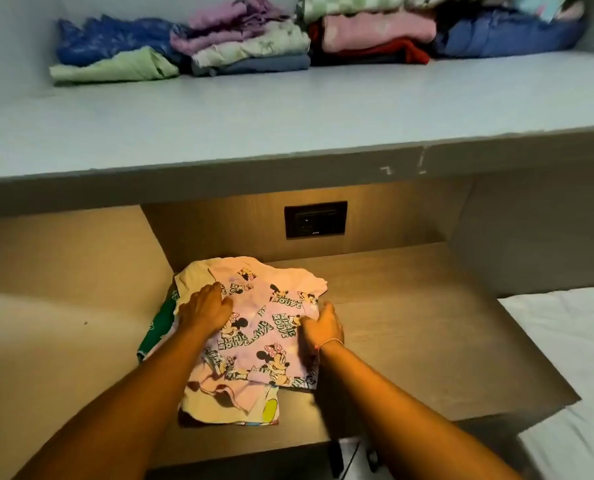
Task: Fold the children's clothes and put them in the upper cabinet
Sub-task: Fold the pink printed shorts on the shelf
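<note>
A pink child's garment printed with cartoon mice (pixel 264 327) lies on the lower wooden shelf (pixel 427 341), on top of a pale yellow garment (pixel 226 403) and a green one (pixel 157 327). My left hand (pixel 205 306) presses flat on the pink garment's upper left part, fingers spread. At the garment's right edge my right hand (pixel 321 323) pinches a fold of the cloth. Above, the upper shelf (pixel 288 109) holds several stacks of folded clothes (pixel 250 39) along its back.
A black wall socket (pixel 315 220) is set in the back panel under the upper shelf. A white bed sheet (pixel 572 375) lies at the right. The shelf's front edge (pixel 236 452) is close to my forearms.
</note>
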Tool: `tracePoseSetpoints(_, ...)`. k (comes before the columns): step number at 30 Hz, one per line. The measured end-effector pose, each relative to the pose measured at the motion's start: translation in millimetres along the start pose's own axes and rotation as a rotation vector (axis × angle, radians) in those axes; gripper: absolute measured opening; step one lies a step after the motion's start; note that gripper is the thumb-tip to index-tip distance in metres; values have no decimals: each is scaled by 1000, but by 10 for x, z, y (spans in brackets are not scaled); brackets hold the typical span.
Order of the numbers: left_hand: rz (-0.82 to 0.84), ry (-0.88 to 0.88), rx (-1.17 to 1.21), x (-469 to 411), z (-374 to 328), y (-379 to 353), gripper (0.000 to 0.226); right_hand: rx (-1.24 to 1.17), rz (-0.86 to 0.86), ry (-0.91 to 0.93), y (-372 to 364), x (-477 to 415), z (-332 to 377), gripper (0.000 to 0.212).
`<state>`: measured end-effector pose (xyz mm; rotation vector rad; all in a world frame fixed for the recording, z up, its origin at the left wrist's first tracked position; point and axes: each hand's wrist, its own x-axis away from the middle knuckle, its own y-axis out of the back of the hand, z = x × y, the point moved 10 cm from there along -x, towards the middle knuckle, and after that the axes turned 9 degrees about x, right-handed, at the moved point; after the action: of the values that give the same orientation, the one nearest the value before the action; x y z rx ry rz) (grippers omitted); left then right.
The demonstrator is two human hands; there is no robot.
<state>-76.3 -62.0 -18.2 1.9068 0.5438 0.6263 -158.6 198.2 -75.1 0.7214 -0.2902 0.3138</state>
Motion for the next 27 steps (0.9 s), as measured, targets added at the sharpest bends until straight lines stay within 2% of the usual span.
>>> tracePoseSetpoints(2,26,76,30,-136,53,-33,55,-178,13,-135,-29,-75,-60,50)
tracePoseSetpoints(4,29,127,10,-266,87,-52,53,-256,22,-243,-6,-122,-105,38)
tracePoseSetpoints(8,-140,89,-50,-353,51,31,36,-225,74,-281,10,-242,-81,25)
tracePoseSetpoints(11,-334,17,71,-297,28,173,25,-272,88,-247,-6,-257,-53,19)
tracePoseSetpoints(15,-489,-143,326,-52,-138,384,23,-378,44,-15,183,-132,8,3)
tracePoseSetpoints(16,-500,-173,387,16,-207,440,21,-418,59,20,236,-66,-3,7)
tracePoseSetpoints(19,-460,-293,466,129,-681,577,12,-576,79,53,553,152,-150,13)
tracePoseSetpoints(22,-353,-462,471,123,-1515,566,12,-731,93,-6,927,396,-509,18)
tracePoseSetpoints(25,-228,-732,339,213,-2637,198,17,-814,23,-130,1305,586,-1089,16)
tracePoseSetpoints(27,-114,-813,188,321,-3235,-265,20,-710,-53,-205,1518,649,-1486,14)
